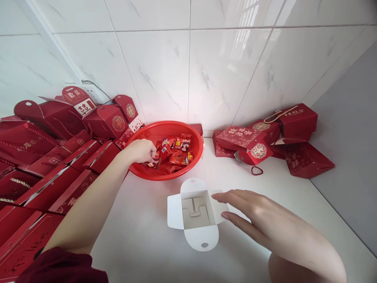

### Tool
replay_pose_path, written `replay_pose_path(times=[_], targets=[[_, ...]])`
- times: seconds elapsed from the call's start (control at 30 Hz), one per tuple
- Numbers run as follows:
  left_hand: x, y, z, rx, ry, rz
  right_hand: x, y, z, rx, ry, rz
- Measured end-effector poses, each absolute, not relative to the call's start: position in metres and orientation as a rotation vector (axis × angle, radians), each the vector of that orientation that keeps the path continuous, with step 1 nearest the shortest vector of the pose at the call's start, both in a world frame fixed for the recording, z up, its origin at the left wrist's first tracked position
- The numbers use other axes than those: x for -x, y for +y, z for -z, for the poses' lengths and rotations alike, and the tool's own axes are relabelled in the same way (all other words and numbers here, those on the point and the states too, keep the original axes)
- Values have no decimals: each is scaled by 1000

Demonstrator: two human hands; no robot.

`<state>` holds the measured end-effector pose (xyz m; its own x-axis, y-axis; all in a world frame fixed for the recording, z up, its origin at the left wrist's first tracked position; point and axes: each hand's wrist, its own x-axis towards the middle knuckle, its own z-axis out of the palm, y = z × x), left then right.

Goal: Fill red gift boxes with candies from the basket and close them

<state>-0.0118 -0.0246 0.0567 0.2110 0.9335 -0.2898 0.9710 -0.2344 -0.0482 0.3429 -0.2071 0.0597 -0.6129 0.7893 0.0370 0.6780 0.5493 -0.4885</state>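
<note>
My left hand (pixel 144 151) reaches over the left side of a red plastic basket (pixel 165 177), its fingers closed at the wrapped sweets (pixel 173 155). Whatever it may grip is too small to make out. A white-lined box (pixel 196 214) stands with its top flaps spread on the white table, and its inside holds nothing but the folded bottom tabs. Beside its right flap, my right hand (pixel 247 208) has thumb and fingers apart, the fingertips at the flap, with nothing held.
Many red gift boxes (pixel 48 145) with rope handles crowd the left side. More red boxes (pixel 241 139) lie in a pile at the back right, near a small red cord loop (pixel 257 170). A tiled wall (pixel 218 70) rises behind.
</note>
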Motion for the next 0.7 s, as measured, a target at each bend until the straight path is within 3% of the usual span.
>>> replay_pose_path(times=[0.23,0.5,0.7], targets=[[-11,-29,-56,-2384,1954,183,-342,-207,-59,1236,-2503,-620],[-63,-23,-12,-2437,1390,464,-345,-210,-60,1310,-2504,-645],[-53,3,-12,-2343,1241,601,-352,-209,-59,1345,-2474,-640]])
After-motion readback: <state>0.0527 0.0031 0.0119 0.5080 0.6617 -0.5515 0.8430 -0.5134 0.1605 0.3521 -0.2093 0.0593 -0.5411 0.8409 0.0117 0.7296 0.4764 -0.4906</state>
